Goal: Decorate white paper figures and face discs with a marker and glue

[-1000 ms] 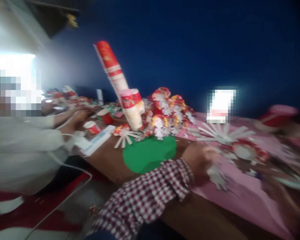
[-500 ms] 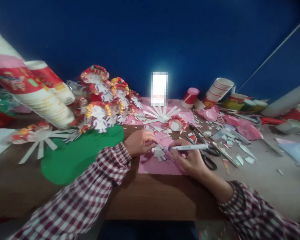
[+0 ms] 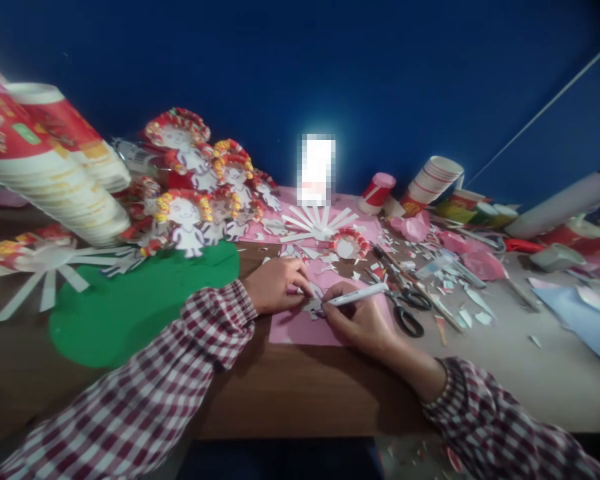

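A small white paper figure cutout [image 3: 315, 305] lies on the pink sheet [image 3: 295, 332] in front of me, mostly covered by my hands. My left hand [image 3: 277, 285] is closed, its fingertips pressing the cutout's left side down. A white marker pen [image 3: 357, 294] is pinched in my right hand [image 3: 363, 323]. Its tip is at the cutout's right side, largely hidden by my fingers. Just past the hands lies a ring of red-and-white paper curls [image 3: 349, 245]. Beside my right hand rest black-handled scissors [image 3: 409, 321].
A green sheet [image 3: 130, 313] lies left, with decorated paper figures [image 3: 187, 223] behind it. Stacked paper cups [image 3: 55, 187] lean at far left; more cups [image 3: 434, 179] stand back right. White paper strips [image 3: 317, 227] fan out ahead. Paper scraps [image 3: 465, 317] litter the right side.
My right hand with the marker has moved left, over the cutout, covering more of it. The view has shifted slightly, so surrounding things appear farther left.
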Action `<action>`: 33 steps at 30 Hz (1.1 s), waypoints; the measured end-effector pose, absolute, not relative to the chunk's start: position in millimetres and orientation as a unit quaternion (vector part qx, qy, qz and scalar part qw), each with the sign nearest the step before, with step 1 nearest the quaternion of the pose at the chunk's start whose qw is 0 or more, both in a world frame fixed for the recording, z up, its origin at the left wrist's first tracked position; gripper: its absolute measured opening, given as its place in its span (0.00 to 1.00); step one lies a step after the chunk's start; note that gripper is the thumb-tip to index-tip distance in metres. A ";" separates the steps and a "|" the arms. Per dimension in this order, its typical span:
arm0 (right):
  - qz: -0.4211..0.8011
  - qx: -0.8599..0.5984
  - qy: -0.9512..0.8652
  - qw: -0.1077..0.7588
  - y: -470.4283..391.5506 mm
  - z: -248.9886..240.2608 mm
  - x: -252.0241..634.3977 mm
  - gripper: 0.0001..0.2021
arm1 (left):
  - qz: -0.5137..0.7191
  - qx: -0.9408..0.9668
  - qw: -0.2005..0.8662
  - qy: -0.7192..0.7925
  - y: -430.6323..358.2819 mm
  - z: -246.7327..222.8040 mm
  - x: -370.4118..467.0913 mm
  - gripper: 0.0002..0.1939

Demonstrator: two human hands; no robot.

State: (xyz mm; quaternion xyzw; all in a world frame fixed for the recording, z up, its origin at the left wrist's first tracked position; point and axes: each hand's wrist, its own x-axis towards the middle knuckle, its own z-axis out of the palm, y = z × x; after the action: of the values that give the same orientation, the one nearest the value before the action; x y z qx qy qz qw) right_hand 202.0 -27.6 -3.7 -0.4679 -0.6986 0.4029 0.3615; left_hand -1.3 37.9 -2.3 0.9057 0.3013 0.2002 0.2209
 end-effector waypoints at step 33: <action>0.371 -0.486 -0.732 0.302 -26.2 -5.7 207.3 0.04 | 0.189 0.908 0.215 0.304 34.7 1.6 3.5 0.09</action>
State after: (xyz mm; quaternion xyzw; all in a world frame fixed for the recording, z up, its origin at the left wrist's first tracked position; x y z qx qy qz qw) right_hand 207.3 -26.2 -5.7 -0.4858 -0.7316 0.3707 0.3023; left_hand 3.5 34.7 1.6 0.9085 0.3043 0.1895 0.2150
